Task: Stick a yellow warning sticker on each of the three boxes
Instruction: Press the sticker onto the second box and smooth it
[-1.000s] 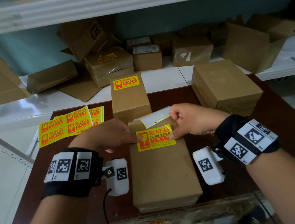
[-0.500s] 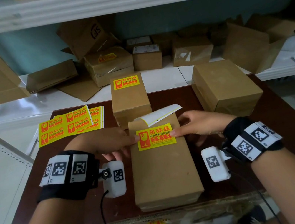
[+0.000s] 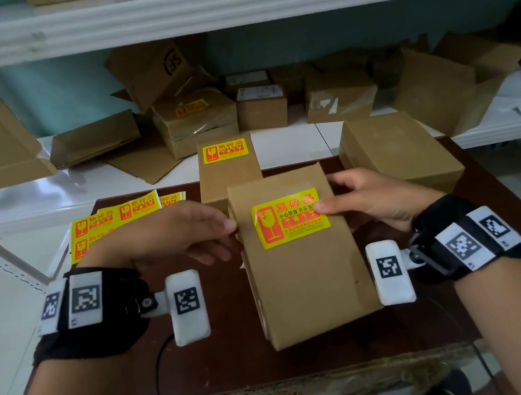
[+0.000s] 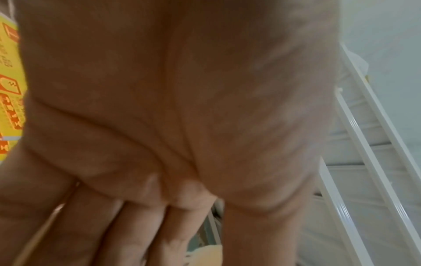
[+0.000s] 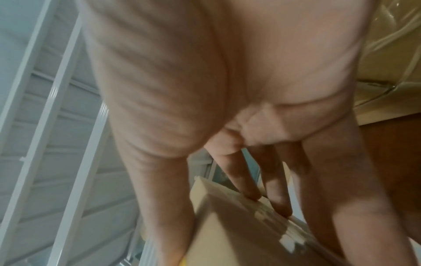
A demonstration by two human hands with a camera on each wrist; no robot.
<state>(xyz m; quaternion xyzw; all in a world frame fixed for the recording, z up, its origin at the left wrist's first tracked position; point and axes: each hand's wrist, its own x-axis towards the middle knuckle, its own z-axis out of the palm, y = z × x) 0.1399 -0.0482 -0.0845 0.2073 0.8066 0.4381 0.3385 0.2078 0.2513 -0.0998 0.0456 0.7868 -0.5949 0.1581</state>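
Note:
The front cardboard box (image 3: 305, 286) is lifted off the brown table (image 3: 229, 350) and tilted, with a yellow warning sticker (image 3: 285, 219) on its top face. My right hand (image 3: 348, 196) grips its right edge, thumb on the sticker and fingers (image 5: 248, 185) against the box's (image 5: 239, 225) side. At the left edge, my left hand (image 3: 224, 237) holds the box between thumb and fingers. Behind it stands a second box (image 3: 230, 181) bearing a sticker (image 3: 224, 150). A third, plain box (image 3: 396, 154) sits at the right.
Sheets of yellow stickers (image 3: 111, 222) lie on the table's far left corner, also seen as a sticker sheet (image 4: 9, 90) beside my left palm. A white shelf (image 3: 45, 198) behind the table holds several more cartons. White shelf posts stand at the left.
The front box lay flat while both hands pressed the sticker's ends; now both hands hold it raised and tilted. The white backing strip behind it is out of sight.

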